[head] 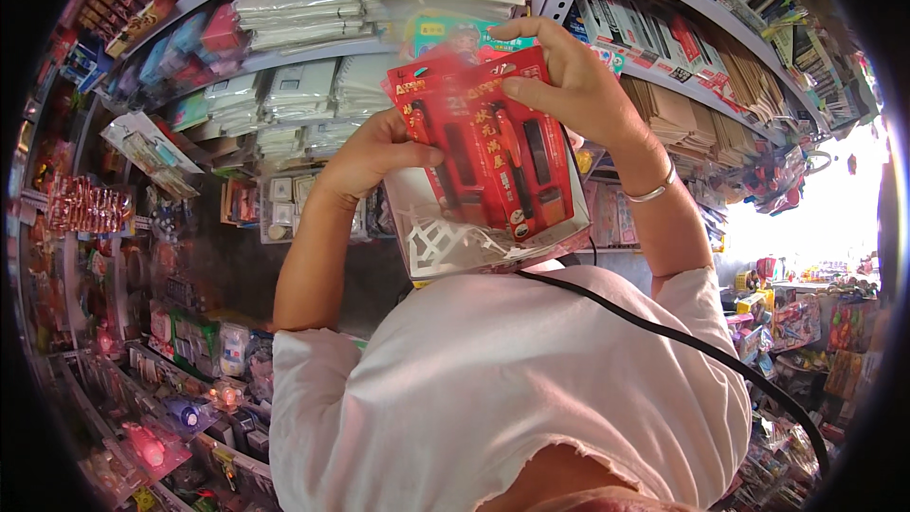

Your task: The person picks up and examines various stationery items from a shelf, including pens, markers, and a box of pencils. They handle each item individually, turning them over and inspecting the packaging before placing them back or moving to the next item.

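Two red blister packs overlap in front of my chest, each with a pen and darker small parts behind clear plastic. My left hand pinches the left edge of the rear red blister pack between thumb and fingers. At the top edge of the front red blister pack, my right hand grips it with the thumb over its face. Below the packs, against my shirt, sits an open white box with white strips of cut material inside. Whatever supports the box is hidden.
Metal shelves ahead hold wrapped notebooks. Boxed stationery and brown envelopes fill the right shelves. A green printed package is behind the packs. Hanging goods line the left; a black cable crosses my shirt.
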Motion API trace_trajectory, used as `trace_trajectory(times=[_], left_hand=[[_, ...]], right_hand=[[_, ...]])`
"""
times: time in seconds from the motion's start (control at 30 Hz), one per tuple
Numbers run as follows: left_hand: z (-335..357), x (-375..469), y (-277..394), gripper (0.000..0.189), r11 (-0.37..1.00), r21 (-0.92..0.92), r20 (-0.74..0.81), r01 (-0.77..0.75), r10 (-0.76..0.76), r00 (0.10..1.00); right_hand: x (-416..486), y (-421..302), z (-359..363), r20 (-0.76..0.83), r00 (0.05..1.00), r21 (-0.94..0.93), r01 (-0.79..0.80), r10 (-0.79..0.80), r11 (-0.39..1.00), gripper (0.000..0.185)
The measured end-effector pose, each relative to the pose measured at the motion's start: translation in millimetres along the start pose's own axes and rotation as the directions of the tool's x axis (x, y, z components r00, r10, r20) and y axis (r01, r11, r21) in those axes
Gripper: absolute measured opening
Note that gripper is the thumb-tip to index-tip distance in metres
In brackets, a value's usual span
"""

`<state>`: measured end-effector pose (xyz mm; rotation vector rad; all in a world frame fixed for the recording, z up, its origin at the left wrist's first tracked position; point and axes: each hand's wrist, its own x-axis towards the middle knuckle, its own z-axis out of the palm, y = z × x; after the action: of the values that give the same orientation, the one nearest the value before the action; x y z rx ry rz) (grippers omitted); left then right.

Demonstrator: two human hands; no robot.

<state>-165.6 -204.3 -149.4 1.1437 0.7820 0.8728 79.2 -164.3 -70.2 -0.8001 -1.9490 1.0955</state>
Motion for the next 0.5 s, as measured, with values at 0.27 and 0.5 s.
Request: trace_trajectory(times=[0.27,0.5], left_hand=[[3.9,10.3,2.4,0.051,0.993,0.120,0.004,-0.014,0.014,1.000],[11.1,33.4,-0.9,0.060,0.999,0.035,0.048,0.036,-0.038,0.998]], right_hand=[[-4.6,3.5,-7.9,0.047,0.998,-0.108,-0.042,0.047,0.993,0.042],[-19.9,9.4,-40.5,0.069,0.997,-0.182,0.040,-0.028,0.983,0.051]])
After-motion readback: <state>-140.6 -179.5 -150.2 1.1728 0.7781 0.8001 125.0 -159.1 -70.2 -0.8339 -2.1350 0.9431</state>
